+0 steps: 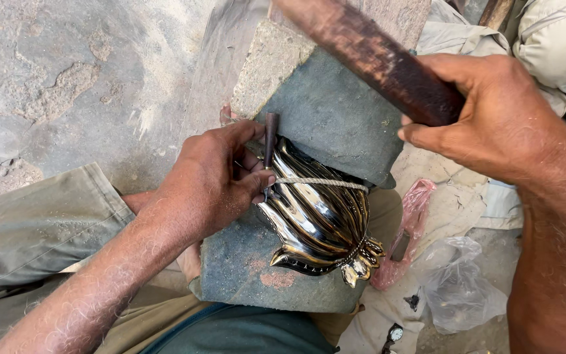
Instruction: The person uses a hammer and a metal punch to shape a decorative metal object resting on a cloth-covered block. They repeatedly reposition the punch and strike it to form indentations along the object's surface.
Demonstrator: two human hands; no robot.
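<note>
We see a glossy, ribbed brass casting (319, 219), a rough matt stone slab (335, 118), a worn wooden mallet handle (375, 59), and crinkled clear plastic bags (460, 282).

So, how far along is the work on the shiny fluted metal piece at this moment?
Done: the fluted metal piece is polished, its ribs are formed, and a cord ties it onto the stone block. In hand: the left hand sets a punch on its edge; the right hand raises a wooden handle. Left: cannot tell.
</note>
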